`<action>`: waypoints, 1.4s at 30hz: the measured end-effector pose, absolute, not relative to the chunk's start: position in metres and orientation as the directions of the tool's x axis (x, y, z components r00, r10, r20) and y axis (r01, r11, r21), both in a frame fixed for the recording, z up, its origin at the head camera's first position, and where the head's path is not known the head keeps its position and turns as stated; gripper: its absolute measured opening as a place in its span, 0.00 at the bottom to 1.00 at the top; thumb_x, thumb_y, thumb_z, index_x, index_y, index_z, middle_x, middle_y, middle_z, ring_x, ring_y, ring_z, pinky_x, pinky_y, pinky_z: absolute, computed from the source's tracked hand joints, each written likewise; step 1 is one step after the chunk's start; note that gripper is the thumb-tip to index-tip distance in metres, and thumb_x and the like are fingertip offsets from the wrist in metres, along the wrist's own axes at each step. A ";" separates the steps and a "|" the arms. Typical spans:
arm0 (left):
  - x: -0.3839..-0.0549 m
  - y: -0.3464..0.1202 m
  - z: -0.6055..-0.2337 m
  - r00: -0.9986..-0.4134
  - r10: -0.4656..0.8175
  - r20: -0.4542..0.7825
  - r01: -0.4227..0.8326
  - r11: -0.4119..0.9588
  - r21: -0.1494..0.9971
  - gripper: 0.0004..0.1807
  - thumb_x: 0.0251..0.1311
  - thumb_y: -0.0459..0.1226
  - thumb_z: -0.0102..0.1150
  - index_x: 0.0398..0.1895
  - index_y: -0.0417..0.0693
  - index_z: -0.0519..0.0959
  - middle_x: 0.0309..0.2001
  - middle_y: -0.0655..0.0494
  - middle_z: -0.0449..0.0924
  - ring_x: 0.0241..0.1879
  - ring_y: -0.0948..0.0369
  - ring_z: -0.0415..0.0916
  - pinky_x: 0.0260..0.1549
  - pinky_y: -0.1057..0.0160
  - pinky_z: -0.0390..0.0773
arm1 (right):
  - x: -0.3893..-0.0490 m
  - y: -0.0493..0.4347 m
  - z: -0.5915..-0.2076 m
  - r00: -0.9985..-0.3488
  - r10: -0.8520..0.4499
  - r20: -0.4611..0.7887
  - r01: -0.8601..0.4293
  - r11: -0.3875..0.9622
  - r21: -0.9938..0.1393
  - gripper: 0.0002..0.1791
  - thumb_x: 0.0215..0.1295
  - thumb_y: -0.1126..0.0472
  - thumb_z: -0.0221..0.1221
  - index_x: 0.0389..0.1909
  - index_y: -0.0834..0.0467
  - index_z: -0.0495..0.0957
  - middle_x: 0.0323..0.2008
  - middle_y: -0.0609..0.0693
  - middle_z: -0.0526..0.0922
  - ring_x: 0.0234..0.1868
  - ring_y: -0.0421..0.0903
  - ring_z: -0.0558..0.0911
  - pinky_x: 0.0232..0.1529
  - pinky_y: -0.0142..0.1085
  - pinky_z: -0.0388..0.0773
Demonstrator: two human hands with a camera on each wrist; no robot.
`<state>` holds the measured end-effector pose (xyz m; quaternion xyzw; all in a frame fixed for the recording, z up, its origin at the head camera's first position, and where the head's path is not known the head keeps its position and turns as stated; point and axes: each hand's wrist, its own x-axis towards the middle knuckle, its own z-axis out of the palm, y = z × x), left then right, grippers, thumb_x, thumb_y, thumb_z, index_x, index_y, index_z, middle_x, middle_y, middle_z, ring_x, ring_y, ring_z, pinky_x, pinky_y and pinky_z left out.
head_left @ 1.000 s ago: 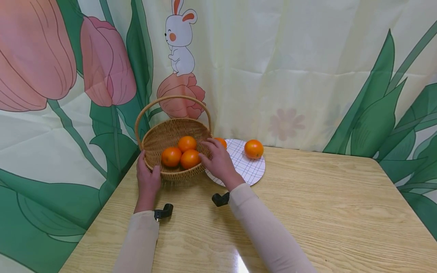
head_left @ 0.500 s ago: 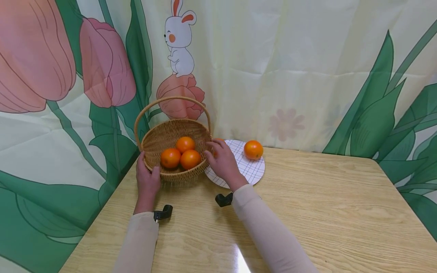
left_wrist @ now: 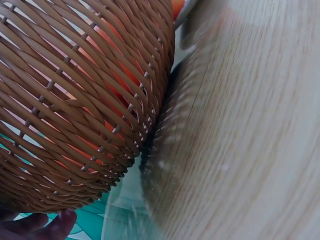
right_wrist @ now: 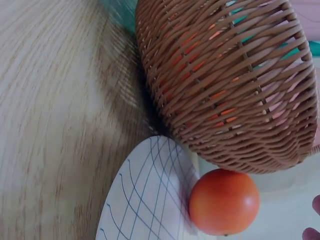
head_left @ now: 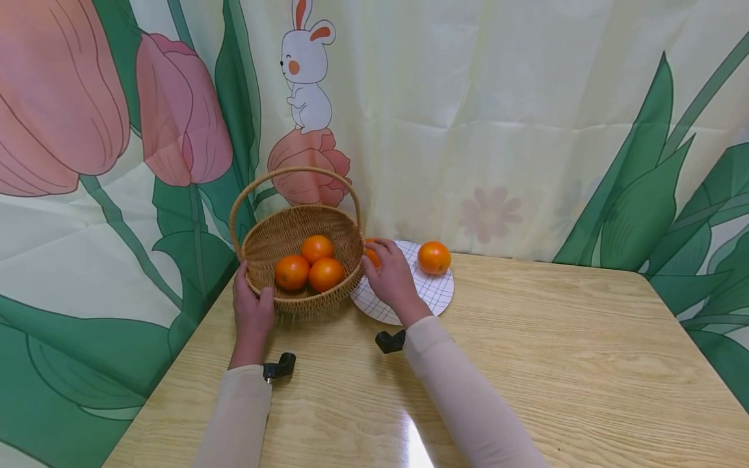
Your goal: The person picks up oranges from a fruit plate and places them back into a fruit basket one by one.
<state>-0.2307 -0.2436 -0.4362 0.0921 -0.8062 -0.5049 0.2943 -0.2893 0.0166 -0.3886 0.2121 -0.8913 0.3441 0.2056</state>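
My left hand (head_left: pixel 253 315) grips the left front rim of a wicker basket (head_left: pixel 275 234), thumb on the inner side and fingers outside; in the left wrist view its fingertips (left_wrist: pixel 60 225) touch the weave. Three oranges (head_left: pixel 326 274) lie inside the basket. Just right of the basket, my right hand (head_left: pixel 393 276) hovers over a round plate with its fingers loosely bent. Close to those fingers is another orange (right_wrist: pixel 224 202), partly hidden in the head view; the right wrist view shows a gap between it and the fingertips (right_wrist: pixel 311 233).
The white plate (head_left: pixel 435 292) with blue grid lines carries a further orange (head_left: pixel 434 257) at its back right. A wooden table (head_left: pixel 562 364) extends to the right. Printed curtains (head_left: pixel 497 130) hang behind and at the left.
My right hand has moved right, from over the basket's right rim and the oranges inside to beside the orange on the plate. The left hand has stayed on the rim.
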 end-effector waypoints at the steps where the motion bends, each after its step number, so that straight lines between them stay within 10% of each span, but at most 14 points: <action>1: -0.230 -0.243 -0.436 -0.810 -0.447 0.381 0.148 0.473 0.869 0.35 0.54 0.33 0.43 0.69 0.52 0.50 0.68 0.50 0.52 0.65 0.52 0.54 0.61 0.47 0.58 | -0.290 0.018 -0.389 -0.828 -0.234 0.510 -0.515 0.680 -0.522 0.20 0.65 0.51 0.49 0.54 0.55 0.73 0.58 0.53 0.69 0.59 0.51 0.68 0.59 0.45 0.66; 42: -0.230 -0.243 -0.437 -0.814 -0.448 0.370 0.136 0.472 0.871 0.35 0.54 0.34 0.42 0.69 0.52 0.50 0.68 0.51 0.51 0.65 0.52 0.54 0.61 0.47 0.58 | -0.305 0.054 -0.396 -0.852 -0.123 0.509 -0.431 0.717 -0.548 0.19 0.64 0.51 0.50 0.52 0.54 0.74 0.57 0.54 0.70 0.59 0.51 0.67 0.62 0.45 0.64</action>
